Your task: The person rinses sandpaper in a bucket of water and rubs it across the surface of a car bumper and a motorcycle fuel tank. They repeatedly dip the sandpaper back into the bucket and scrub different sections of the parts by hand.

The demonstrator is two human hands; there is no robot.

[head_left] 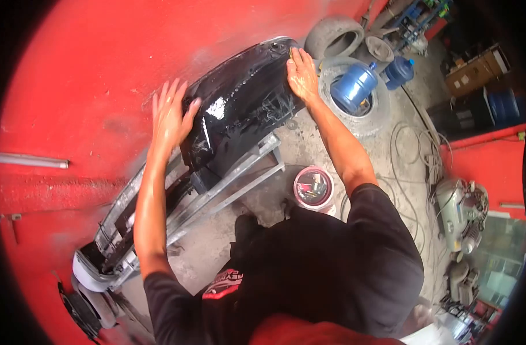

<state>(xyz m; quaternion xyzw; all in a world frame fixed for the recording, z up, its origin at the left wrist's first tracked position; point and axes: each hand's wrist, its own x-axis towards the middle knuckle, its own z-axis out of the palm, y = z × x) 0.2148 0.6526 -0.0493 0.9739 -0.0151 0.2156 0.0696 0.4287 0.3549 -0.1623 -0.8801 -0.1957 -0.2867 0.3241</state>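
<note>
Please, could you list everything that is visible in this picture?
Wet panel: one, black, upper middle
Small thing: one, yellow, partly hidden, panel's top right
Stand: one, grey, below the panel
Bucket: one, pink-rimmed, on the floor
Tyres: at least two, grey, upper right
Bottles: at least two, blue, at tyres
Box: one, brown, upper right
Hoses: several, grey, on the floor
Machine: one, greenish, right edge
Walls: two, red, left and right
Tube: one, white, left wall
Shirt: one, black, bottom centre
Left hand: one, bare, by panel's left edge
Right hand: one, bare, by panel's right end
</note>
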